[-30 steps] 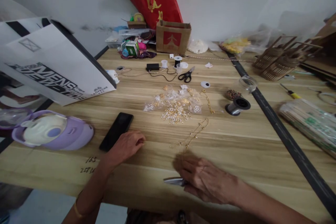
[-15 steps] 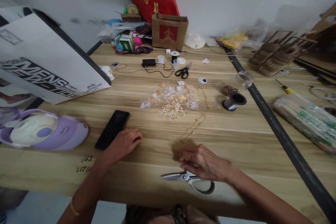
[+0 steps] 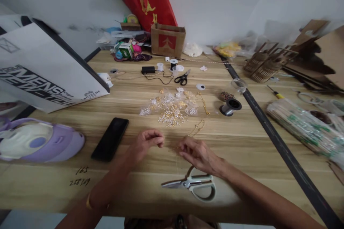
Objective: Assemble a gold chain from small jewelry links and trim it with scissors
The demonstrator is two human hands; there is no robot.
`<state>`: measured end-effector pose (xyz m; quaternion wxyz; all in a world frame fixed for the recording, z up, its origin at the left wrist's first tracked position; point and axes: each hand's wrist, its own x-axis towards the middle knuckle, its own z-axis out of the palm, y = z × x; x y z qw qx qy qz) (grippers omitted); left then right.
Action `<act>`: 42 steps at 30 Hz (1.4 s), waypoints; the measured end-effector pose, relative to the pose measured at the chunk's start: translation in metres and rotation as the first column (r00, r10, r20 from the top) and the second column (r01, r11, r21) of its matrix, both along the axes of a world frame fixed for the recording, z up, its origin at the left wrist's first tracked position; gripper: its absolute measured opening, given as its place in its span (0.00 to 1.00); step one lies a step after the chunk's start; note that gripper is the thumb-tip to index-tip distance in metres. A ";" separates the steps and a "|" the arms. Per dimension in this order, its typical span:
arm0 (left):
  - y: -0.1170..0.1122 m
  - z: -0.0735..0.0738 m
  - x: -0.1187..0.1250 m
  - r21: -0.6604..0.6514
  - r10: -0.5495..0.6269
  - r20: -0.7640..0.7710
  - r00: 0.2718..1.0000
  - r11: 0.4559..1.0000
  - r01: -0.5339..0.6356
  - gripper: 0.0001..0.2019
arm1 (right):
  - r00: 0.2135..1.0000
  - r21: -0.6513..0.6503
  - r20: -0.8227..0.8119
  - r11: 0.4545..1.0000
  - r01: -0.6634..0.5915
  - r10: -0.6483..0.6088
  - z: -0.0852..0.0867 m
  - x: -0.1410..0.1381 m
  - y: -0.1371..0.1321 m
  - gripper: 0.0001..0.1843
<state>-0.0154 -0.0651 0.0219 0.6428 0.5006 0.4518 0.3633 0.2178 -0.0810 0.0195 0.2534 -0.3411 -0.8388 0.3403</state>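
My right hand (image 3: 200,154) is closed in a pinch on one end of a thin gold chain (image 3: 198,127), which trails away over the table behind the fingers. Fine thread-like strands hang below the fingertips. My left hand (image 3: 147,143) hovers to the left, thumb and fingers pressed together; whatever may be between them is too small to make out. Scissors with pale handles (image 3: 197,185) lie just below my right hand, blades pointing left. Beyond both hands is a heap of small gold and clear beads (image 3: 173,114), with little plastic bags around it.
A black phone (image 3: 110,139) and a purple bottle (image 3: 57,142) lie at left, near a large white box (image 3: 53,71). To the right are a wire spool (image 3: 230,106), another gold chain (image 3: 204,103) and a plastic-wrapped bundle (image 3: 303,125). Black scissors (image 3: 182,78) lie farther back.
My left hand has moved right from beside the phone, toward my right hand. My right hand has lifted off the pale scissors with the chain. The view has shifted slightly.
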 end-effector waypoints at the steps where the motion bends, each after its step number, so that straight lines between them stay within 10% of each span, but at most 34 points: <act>1: 0.001 -0.004 0.009 -0.061 0.012 0.091 0.996 0.998 -0.006 0.09 | 0.999 -0.023 -0.033 0.999 0.028 -0.029 0.001 -0.004 0.001 0.05; 6: 0.005 -0.020 0.037 -0.256 0.128 0.371 0.920 0.966 -0.031 0.12 | 0.954 -0.201 -0.242 0.971 0.129 -0.176 0.002 -0.023 0.013 0.09; 13: 0.005 -0.023 0.040 -0.180 0.190 0.310 0.932 0.974 -0.138 0.12 | 0.903 -0.395 -0.322 0.907 0.145 -0.284 -0.011 -0.035 0.022 0.12; 42: 0.006 -0.028 0.027 0.070 -0.002 -0.141 0.990 0.997 0.012 0.07 | 0.977 -0.294 -0.120 0.946 0.132 -0.174 -0.022 -0.025 0.019 0.10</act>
